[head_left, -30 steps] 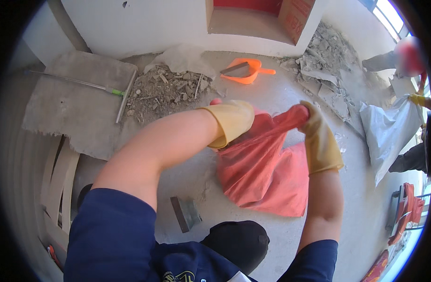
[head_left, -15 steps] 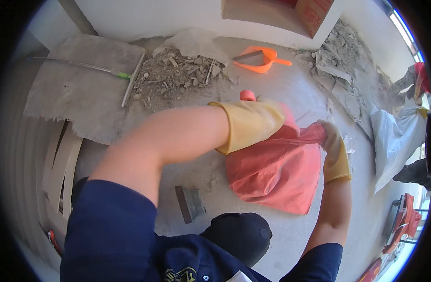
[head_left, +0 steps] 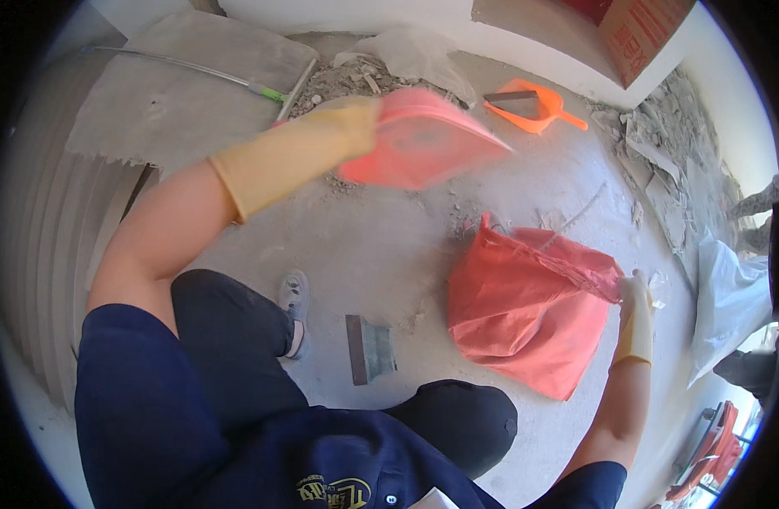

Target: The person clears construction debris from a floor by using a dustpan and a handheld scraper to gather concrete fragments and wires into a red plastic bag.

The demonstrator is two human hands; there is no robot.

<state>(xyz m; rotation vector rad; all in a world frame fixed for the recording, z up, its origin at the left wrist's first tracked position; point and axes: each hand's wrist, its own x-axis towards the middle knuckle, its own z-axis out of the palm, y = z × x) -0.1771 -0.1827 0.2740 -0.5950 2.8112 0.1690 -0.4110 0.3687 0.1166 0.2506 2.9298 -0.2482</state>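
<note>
The left hand [head_left: 347,124] grips a broad red plastic dustpan [head_left: 419,154], the right hand [head_left: 635,299] a baggy red fabric sack [head_left: 525,310], beyond which loose grey rubble [head_left: 657,157] remains uncollected.

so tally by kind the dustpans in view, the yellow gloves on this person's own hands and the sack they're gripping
Dustpans: 2 (red dustpan in the left hand, orange dustpan on the floor)
Yellow gloves: 2 (left glove, right glove)
Sacks gripped: 1 (red sack, by the right hand)
Total: 5
</note>
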